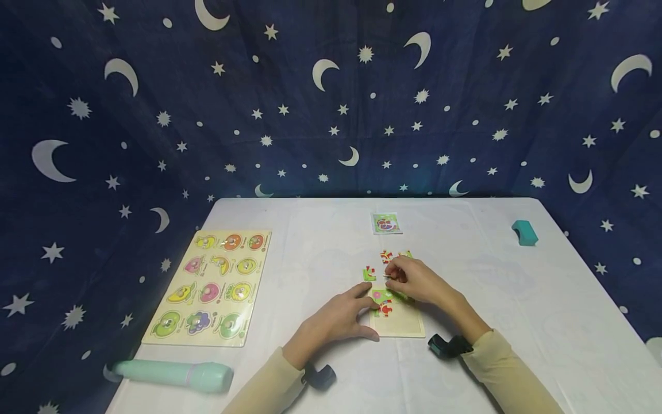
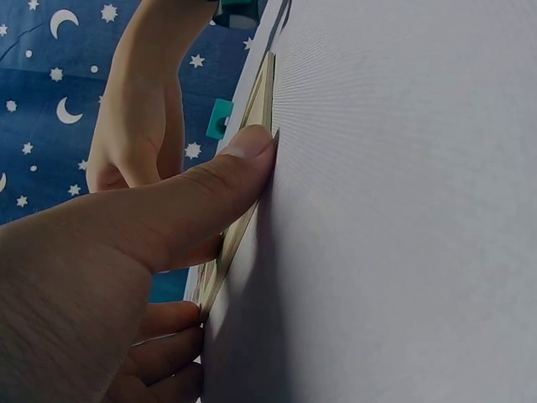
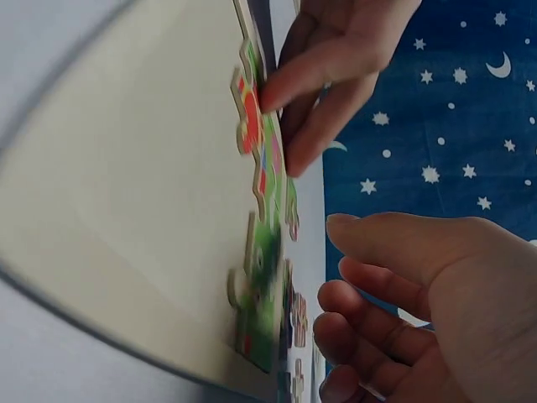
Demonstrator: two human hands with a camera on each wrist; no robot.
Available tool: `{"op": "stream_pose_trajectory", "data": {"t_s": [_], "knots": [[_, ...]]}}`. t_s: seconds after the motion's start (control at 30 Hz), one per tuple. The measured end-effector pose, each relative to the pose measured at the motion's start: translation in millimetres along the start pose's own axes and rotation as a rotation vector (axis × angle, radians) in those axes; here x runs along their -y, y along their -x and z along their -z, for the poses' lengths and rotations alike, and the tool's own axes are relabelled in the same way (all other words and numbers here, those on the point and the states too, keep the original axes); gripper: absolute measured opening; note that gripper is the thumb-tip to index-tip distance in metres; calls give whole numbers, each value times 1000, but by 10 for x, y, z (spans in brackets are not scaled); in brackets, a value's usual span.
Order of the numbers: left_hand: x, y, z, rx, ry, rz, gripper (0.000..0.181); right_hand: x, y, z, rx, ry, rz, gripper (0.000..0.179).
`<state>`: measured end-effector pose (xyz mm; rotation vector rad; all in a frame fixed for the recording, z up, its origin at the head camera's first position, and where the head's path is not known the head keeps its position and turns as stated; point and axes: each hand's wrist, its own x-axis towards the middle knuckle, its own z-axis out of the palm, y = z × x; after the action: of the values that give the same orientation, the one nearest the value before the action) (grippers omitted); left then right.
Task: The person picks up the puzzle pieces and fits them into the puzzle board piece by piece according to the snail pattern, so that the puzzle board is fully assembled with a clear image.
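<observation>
A pale wooden puzzle tray (image 1: 400, 326) lies at the middle front of the table, with green and red pieces fitted along its left and far sides. My left hand (image 1: 343, 315) rests at its left edge, thumb (image 2: 239, 159) against the near rim. Fingers of that hand touch a red puzzle piece (image 3: 250, 122) on the tray. Beyond the far rim hovers my right hand (image 1: 416, 280), fingertips low among loose pieces. In the right wrist view its thumb and loosely curled fingers stand apart, nothing visible between them. A loose green-red piece (image 1: 369, 273) and another red piece (image 1: 386, 256) lie nearby.
A small picture card (image 1: 387, 223) lies farther back. On the left are a fruit knob puzzle board (image 1: 207, 287) and a mint-green microphone-shaped object (image 1: 173, 375). A teal arch block (image 1: 525, 233) sits at the right. Behind the table hangs a dark blue star-and-moon cloth (image 1: 289, 80).
</observation>
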<state>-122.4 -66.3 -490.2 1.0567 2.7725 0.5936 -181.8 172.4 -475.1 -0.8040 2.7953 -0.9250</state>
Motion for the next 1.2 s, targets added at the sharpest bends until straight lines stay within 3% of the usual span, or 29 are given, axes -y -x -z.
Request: {"op": "stream_pose_trajectory", "data": {"t_s": [0.4,1.2], "knots": [[11,4,-28,7,4,9,62,-111,-188,47,-58,7,-20,29],[19,-6,-37,-1,-11,-2,62,-203,-476,35,14,78,-120,36]]}}
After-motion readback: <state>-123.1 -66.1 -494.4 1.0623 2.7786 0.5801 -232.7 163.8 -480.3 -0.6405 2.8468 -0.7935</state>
